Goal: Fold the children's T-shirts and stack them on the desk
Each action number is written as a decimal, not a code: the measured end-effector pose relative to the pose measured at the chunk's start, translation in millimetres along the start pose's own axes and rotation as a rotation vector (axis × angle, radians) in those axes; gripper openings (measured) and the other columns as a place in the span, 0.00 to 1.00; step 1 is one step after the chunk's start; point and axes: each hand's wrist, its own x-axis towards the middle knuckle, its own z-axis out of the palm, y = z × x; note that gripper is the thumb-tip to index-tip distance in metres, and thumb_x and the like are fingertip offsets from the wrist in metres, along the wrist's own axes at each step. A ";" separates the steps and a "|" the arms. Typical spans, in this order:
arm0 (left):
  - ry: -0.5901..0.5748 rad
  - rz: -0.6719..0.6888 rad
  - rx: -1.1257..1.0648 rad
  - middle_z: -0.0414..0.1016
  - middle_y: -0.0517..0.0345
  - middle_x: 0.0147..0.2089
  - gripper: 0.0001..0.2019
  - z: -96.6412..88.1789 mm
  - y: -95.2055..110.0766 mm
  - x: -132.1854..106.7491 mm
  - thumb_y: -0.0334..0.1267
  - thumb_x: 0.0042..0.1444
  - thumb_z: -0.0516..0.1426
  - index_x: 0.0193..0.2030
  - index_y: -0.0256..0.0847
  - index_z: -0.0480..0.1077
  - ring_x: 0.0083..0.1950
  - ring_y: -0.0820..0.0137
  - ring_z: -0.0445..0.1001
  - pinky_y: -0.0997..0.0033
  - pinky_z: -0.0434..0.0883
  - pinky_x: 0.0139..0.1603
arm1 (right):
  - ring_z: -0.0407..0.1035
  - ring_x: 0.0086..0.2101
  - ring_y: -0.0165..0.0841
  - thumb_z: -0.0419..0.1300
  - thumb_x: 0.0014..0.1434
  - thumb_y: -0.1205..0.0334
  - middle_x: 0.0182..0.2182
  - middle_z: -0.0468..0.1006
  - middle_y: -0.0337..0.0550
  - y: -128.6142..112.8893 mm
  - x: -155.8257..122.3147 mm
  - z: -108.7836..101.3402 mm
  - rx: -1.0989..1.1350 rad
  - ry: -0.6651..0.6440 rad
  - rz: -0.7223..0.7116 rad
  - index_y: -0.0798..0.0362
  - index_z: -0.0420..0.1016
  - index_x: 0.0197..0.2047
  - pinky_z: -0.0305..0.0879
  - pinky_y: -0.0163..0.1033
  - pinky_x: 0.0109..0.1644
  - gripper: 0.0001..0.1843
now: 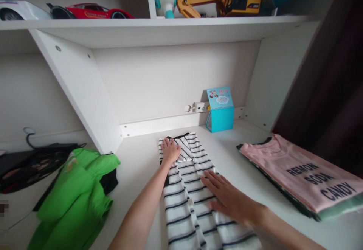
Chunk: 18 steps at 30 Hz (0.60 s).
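A white shirt with dark stripes (195, 182) lies folded into a long narrow strip on the white desk, its collar end toward the back wall. My left hand (170, 151) rests flat on its upper left part, close to the dark-edged collar, fingers stretched out. Lower down on the right side, my right hand (224, 195) lies over the fabric with its fingers extended, slightly blurred. Neither hand grips the cloth. The bottom end of the shirt runs out of the view.
A stack of folded clothes with a pink shirt (306, 170) on top sits at right. Crumpled green clothing (76, 197) and a dark hanger (30, 140) lie at left. A blue desk calendar (222, 119) stands behind. Overhead, the shelf (181, 23) holds toys.
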 end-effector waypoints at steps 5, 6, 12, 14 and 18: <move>-0.187 0.045 -0.074 0.40 0.35 0.67 0.34 -21.2 -11.3 4.6 0.52 0.56 0.45 0.64 0.31 0.47 0.67 0.52 0.39 0.51 0.45 0.62 | 0.35 0.61 0.45 0.50 0.59 0.45 0.64 0.39 0.44 -26.7 -74.9 8.8 0.035 0.033 -0.009 0.42 0.36 0.65 0.45 0.57 0.61 0.37; -0.210 0.057 -0.083 0.40 0.36 0.67 0.35 -25.9 -15.9 5.0 0.53 0.56 0.46 0.65 0.32 0.46 0.68 0.53 0.39 0.52 0.46 0.62 | 0.36 0.61 0.46 0.50 0.58 0.45 0.64 0.39 0.44 -28.9 -83.2 10.8 0.025 0.045 -0.017 0.42 0.37 0.65 0.46 0.57 0.60 0.37; -0.241 0.081 -0.113 0.41 0.33 0.67 0.37 -58.2 -25.5 -27.3 0.56 0.57 0.43 0.66 0.32 0.41 0.68 0.52 0.37 0.41 0.40 0.60 | 0.37 0.60 0.50 0.50 0.57 0.43 0.63 0.39 0.51 -35.9 -97.7 20.4 -0.054 0.079 -0.025 0.46 0.38 0.66 0.46 0.62 0.57 0.39; -0.269 0.202 -0.146 0.41 0.35 0.67 0.38 -77.0 -20.6 -62.1 0.58 0.56 0.43 0.66 0.34 0.41 0.68 0.53 0.37 0.44 0.41 0.61 | 0.36 0.60 0.51 0.50 0.58 0.43 0.63 0.39 0.52 -38.3 -96.9 20.8 -0.063 0.084 -0.024 0.46 0.39 0.66 0.46 0.63 0.57 0.38; -0.477 0.542 -0.213 0.41 0.41 0.68 0.40 -118.9 -16.9 -164.8 0.61 0.53 0.46 0.66 0.39 0.45 0.68 0.55 0.39 0.54 0.45 0.63 | 0.35 0.60 0.52 0.49 0.58 0.43 0.64 0.39 0.52 -44.1 -96.1 17.6 -0.070 0.089 -0.007 0.42 0.43 0.65 0.46 0.64 0.56 0.35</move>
